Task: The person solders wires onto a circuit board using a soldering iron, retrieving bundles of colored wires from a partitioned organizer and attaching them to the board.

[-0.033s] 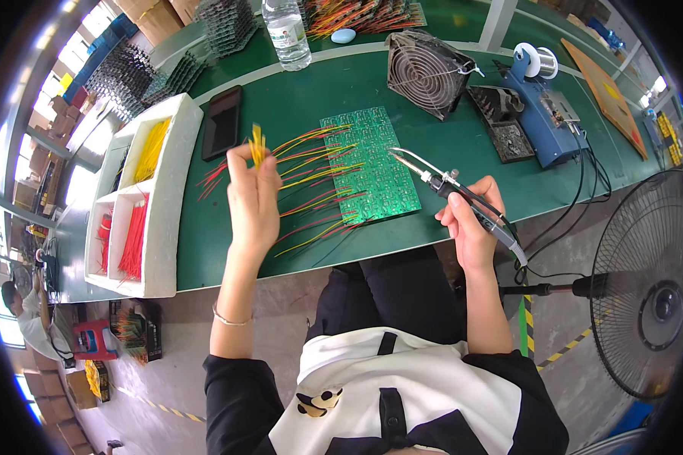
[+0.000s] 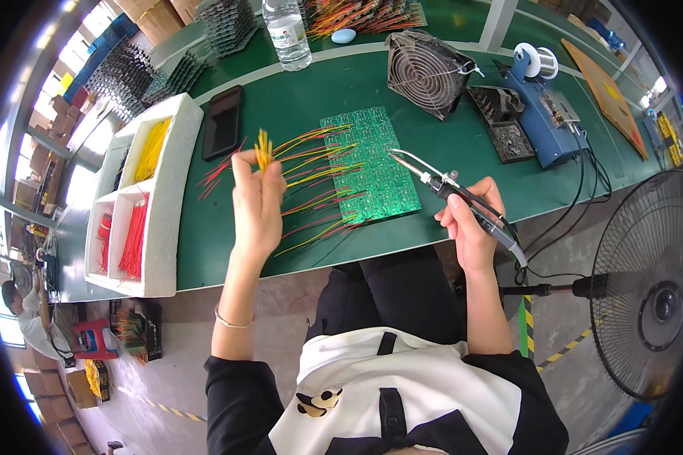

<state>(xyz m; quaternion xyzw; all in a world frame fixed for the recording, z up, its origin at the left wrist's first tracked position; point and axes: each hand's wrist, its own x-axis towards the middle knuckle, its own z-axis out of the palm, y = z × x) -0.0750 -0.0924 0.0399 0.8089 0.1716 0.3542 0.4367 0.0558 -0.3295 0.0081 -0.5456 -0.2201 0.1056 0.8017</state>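
Observation:
My left hand [image 2: 258, 205] is raised above the green worktop, its thumb and fingers closed on a small bundle of yellow wires [image 2: 263, 149]. My right hand [image 2: 474, 227] grips a soldering iron [image 2: 470, 199] with a thin solder guide; its tip points left, at the right side of the board. Between my hands lies a green circuit board panel [image 2: 379, 171]. Red and yellow wires [image 2: 305, 178] stick out from its left side in several pairs. More red wires [image 2: 218, 179] lie just left of my left hand.
A white foam tray [image 2: 171, 205] at left holds yellow and red wires. Behind it lie a black phone [image 2: 222, 121] and a water bottle [image 2: 287, 38]. At back right stand a small square fan [image 2: 426, 72] and a blue soldering station [image 2: 550, 114]. A large fan [image 2: 645, 292] is at right.
My left hand has shifted slightly to the right and down with the yellow wires. The right hand and the soldering iron look unmoved.

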